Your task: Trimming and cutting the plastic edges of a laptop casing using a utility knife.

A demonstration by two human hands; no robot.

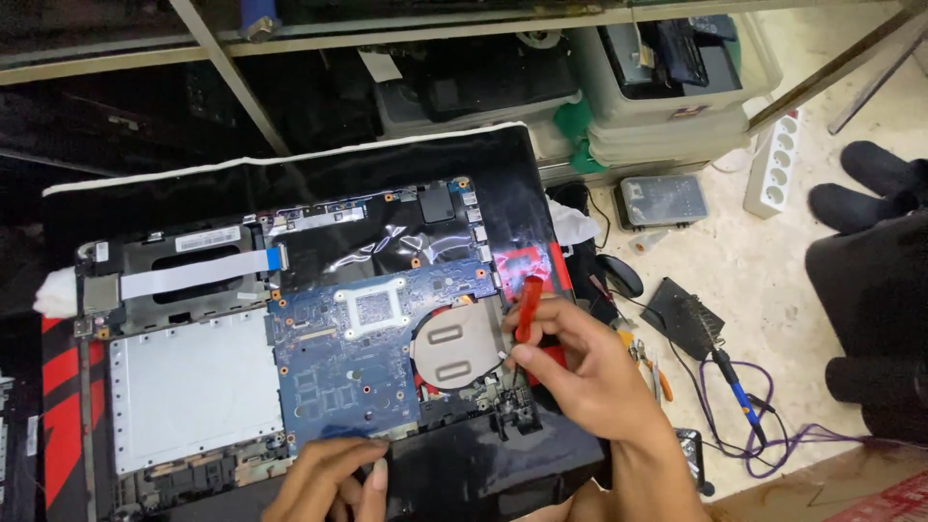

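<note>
Cluttered workbench: right hand (580, 372) pinches a red pry tool (529, 306) beside the blue motherboard (358, 358); left hand (329, 478) fingers press its near edge.

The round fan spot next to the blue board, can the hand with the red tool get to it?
Probably yes. The right hand holds the red tool right at the edge of the round fan spot, with nothing covering it.

Two hands work here — the left hand (324, 474) and the right hand (580, 362). One opened laptop (290, 319) holds one blue circuit board (353, 353) and one white ribbon cable (203, 271). One red pry tool (528, 307), one soldering iron (739, 391) right — one power strip (776, 164) far right.
</note>
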